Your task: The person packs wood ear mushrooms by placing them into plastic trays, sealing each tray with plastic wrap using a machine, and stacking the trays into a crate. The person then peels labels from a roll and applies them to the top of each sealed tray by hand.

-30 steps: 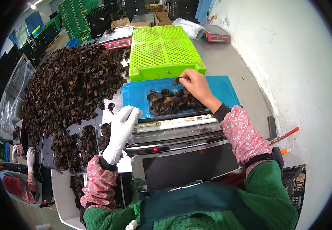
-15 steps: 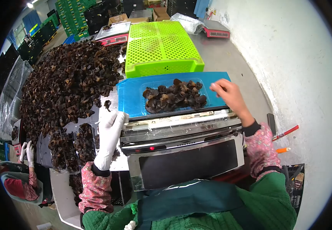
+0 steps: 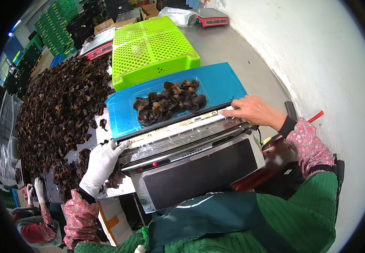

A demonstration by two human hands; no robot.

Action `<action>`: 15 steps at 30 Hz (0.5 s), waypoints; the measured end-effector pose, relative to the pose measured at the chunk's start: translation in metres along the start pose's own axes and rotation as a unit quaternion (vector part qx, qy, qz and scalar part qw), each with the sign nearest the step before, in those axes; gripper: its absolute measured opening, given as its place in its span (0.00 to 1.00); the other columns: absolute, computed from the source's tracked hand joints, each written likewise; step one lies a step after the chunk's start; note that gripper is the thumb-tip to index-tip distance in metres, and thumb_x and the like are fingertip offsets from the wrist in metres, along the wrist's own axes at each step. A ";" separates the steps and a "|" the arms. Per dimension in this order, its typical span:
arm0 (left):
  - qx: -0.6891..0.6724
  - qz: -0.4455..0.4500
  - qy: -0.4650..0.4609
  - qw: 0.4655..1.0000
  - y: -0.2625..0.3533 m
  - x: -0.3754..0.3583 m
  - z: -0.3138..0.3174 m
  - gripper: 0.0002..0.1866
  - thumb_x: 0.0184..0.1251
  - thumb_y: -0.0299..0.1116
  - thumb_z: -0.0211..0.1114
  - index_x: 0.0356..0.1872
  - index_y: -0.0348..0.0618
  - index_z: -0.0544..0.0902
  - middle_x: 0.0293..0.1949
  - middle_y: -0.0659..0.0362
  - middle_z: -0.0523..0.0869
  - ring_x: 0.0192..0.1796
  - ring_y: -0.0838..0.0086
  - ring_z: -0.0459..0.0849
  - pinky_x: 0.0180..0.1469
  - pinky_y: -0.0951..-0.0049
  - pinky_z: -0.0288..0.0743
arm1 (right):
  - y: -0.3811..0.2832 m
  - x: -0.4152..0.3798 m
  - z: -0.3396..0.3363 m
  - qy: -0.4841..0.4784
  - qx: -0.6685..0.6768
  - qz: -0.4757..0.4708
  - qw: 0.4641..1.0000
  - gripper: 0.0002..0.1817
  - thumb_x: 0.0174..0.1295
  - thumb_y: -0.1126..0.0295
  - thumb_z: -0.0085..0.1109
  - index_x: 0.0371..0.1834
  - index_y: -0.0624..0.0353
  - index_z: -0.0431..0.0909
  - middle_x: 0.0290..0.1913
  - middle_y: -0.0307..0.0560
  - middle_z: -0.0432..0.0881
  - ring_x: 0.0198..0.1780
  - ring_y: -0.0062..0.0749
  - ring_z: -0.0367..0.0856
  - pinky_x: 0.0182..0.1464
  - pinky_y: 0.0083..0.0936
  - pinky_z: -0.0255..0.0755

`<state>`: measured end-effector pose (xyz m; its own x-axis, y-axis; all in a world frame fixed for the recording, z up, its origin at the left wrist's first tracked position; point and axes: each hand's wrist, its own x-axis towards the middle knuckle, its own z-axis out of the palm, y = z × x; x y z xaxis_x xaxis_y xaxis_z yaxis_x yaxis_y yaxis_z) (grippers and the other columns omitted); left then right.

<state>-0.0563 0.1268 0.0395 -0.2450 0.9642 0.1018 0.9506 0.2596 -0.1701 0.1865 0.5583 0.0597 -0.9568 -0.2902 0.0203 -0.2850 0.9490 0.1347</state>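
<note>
A clear plastic tray of dark wood ear mushrooms (image 3: 172, 101) lies on the blue plate (image 3: 121, 111) of a film wrapping machine (image 3: 199, 173). Clear plastic film (image 3: 182, 134) stretches across the machine's front, below the tray. My left hand (image 3: 100, 164), in a white glove, is closed with its fingertips at the left end of the film. At the right end, my bare right hand (image 3: 256, 111) has its fingers pinched down on the film's edge. The film between the fingers is hard to make out.
A heap of loose wood ear (image 3: 60, 101) covers the table on the left. Behind the plate stands an upturned lime green crate (image 3: 153, 50). Red scales (image 3: 212, 19) stand farther back. A white wall (image 3: 317, 63) runs along the right. Another person's gloved hands (image 3: 37, 190) are at lower left.
My right hand has come down from beside the tray onto the film edge. My left hand has shifted lower at the machine's left end. The whole view has turned and shifted.
</note>
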 end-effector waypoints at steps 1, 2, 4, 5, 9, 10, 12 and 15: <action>0.007 0.017 -0.013 1.000 -0.002 0.002 -0.001 0.28 0.54 0.23 0.59 0.59 0.56 0.78 0.36 0.59 0.78 0.31 0.68 0.80 0.34 0.69 0.76 | 0.001 0.000 0.000 -0.008 -0.004 -0.016 1.000 0.30 0.58 0.75 0.57 0.64 0.35 0.70 0.35 0.40 0.73 0.32 0.34 0.75 0.34 0.31 0.69; 0.013 0.032 -0.026 0.999 -0.004 0.004 -0.002 0.29 0.54 0.23 0.59 0.61 0.56 0.77 0.36 0.59 0.78 0.31 0.68 0.80 0.34 0.69 0.77 | 0.000 0.000 0.001 0.000 -0.008 -0.027 1.000 0.29 0.59 0.74 0.55 0.65 0.35 0.70 0.34 0.40 0.73 0.31 0.34 0.74 0.34 0.30 0.69; 0.023 0.061 -0.049 0.997 -0.009 0.008 -0.001 0.31 0.55 0.23 0.58 0.63 0.60 0.75 0.37 0.58 0.78 0.30 0.67 0.80 0.34 0.68 0.78 | 0.000 0.001 0.003 0.017 -0.017 -0.051 0.998 0.28 0.61 0.73 0.52 0.65 0.35 0.70 0.34 0.39 0.73 0.29 0.34 0.74 0.32 0.30 0.68; 0.012 0.073 -0.041 0.996 -0.009 0.009 -0.001 0.31 0.55 0.24 0.58 0.63 0.60 0.75 0.37 0.58 0.78 0.30 0.67 0.80 0.34 0.68 0.78 | 0.000 0.001 0.005 0.026 -0.020 -0.052 0.998 0.28 0.60 0.73 0.53 0.64 0.35 0.71 0.33 0.39 0.73 0.29 0.34 0.74 0.31 0.30 0.68; 0.008 0.082 -0.036 0.996 -0.012 0.006 0.003 0.27 0.56 0.26 0.58 0.59 0.63 0.79 0.32 0.60 0.78 0.29 0.68 0.80 0.33 0.69 0.78 | -0.007 0.007 0.035 0.122 0.039 -0.015 0.992 0.21 0.58 0.71 0.57 0.56 0.40 0.79 0.26 0.38 0.71 0.26 0.31 0.75 0.28 0.28 0.70; 0.011 0.076 -0.003 0.997 -0.008 0.003 0.005 0.26 0.54 0.27 0.61 0.57 0.63 0.81 0.28 0.61 0.76 0.28 0.68 0.80 0.30 0.68 0.76 | -0.012 0.011 0.046 0.165 0.057 0.006 0.985 0.16 0.56 0.70 0.59 0.49 0.46 0.83 0.23 0.38 0.69 0.24 0.31 0.76 0.27 0.30 0.71; 0.008 0.073 0.056 0.996 -0.006 0.001 0.016 0.20 0.55 0.32 0.64 0.51 0.60 0.83 0.27 0.63 0.78 0.26 0.69 0.79 0.27 0.68 0.73 | -0.014 0.017 0.051 0.201 0.116 0.054 0.971 0.11 0.58 0.70 0.60 0.44 0.50 0.83 0.25 0.40 0.76 0.25 0.31 0.78 0.27 0.28 0.72; -0.013 0.068 0.074 0.995 0.001 0.002 0.021 0.17 0.55 0.32 0.64 0.48 0.54 0.83 0.32 0.63 0.83 0.26 0.71 0.80 0.29 0.70 0.72 | -0.019 0.020 0.040 0.164 0.278 0.180 0.929 0.07 0.64 0.70 0.57 0.42 0.55 0.82 0.27 0.42 0.81 0.23 0.27 0.79 0.26 0.22 0.71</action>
<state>-0.0595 0.1298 0.0191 -0.0859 0.9709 0.2233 0.9781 0.1248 -0.1664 0.1704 0.5393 0.0177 -0.9524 0.1228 0.2788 -0.0238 0.8823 -0.4701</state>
